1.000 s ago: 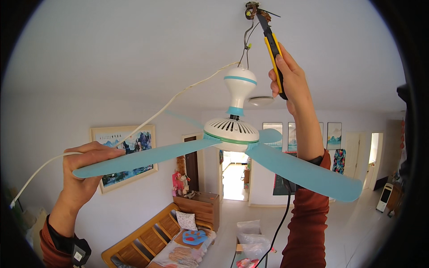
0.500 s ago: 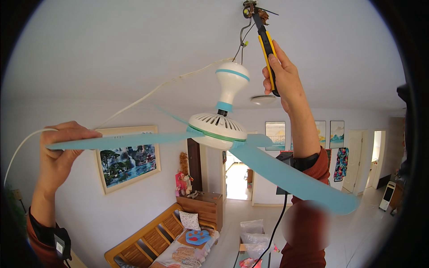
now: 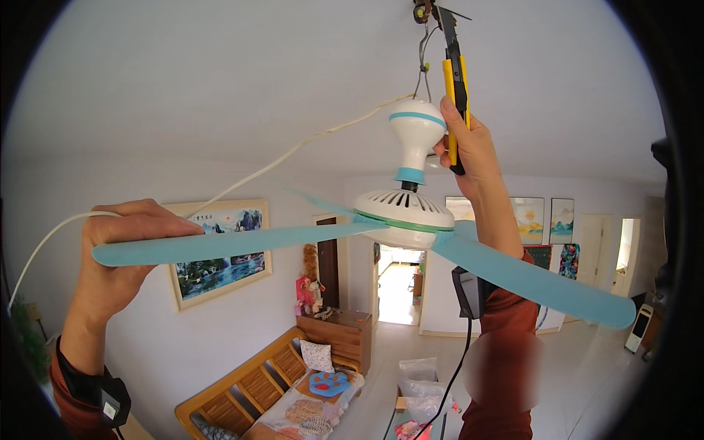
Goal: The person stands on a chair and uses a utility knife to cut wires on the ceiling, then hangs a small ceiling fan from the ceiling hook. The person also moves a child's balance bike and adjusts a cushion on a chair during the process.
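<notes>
A white fan (image 3: 403,220) with pale blue blades hangs on a wire hook (image 3: 424,55) below a brownish ceiling fitting (image 3: 422,11). My left hand (image 3: 125,257) grips the tip of the left blade (image 3: 227,242), a white cord (image 3: 275,161) lying across its fingers. My right hand (image 3: 469,150) is raised, closed on a yellow-and-black utility knife (image 3: 452,95), its thumb beside the fan's upper housing (image 3: 415,126). The knife points up with its blade at the fitting; whether it touches cannot be told.
Below are a wooden sofa (image 3: 235,381) with cushions, a wooden cabinet (image 3: 341,334), and a table (image 3: 403,422) with plastic bags (image 3: 418,381). Framed pictures (image 3: 220,279) hang on walls. Behind are doorways (image 3: 396,286) and a white floor appliance (image 3: 638,326).
The knife is more upright and my right thumb sits nearer the housing. My left hand and its blade are higher than a second ago. The fan appears shifted right.
</notes>
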Available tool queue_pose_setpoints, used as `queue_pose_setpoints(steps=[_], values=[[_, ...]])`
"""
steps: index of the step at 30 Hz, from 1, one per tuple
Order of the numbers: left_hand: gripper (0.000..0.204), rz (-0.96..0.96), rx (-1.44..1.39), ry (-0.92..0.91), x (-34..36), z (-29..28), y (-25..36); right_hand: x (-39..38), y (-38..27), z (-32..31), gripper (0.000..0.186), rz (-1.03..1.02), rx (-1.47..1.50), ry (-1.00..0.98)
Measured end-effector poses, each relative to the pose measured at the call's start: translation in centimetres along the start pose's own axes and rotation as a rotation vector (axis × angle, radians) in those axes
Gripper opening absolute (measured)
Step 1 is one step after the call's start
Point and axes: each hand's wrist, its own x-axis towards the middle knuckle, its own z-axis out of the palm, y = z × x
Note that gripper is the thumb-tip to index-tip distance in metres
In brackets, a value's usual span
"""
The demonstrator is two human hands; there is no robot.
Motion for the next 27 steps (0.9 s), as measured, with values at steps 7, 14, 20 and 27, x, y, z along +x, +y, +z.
queue_pose_setpoints(steps=[7, 14, 20, 27], values=[[0.033, -0.18, -0.353, 0.08, -1.3, -0.1, -0.7, -0.5, -0.8, 0.6, 0.054, -0.01, -0.057, -0.132], [0.05, -0.242, -0.633, 0.154, -0.8, 6.8, -2.2, -0.8, -1.0, 2.6, 0.051, -0.056, 0.05, -0.1], [0.038, -0.09, -0.513, 0.041, 2.0, 9.7, -1.4, -1.0, -1.0, 3.2, 0.048, -0.055, 0.092, -0.08], [0.027, -0.106, -0.652, 0.097, 2.8, 11.1, -1.2, -0.8, -0.6, 5.2, 0.049, -0.046, 0.167, -0.05]])
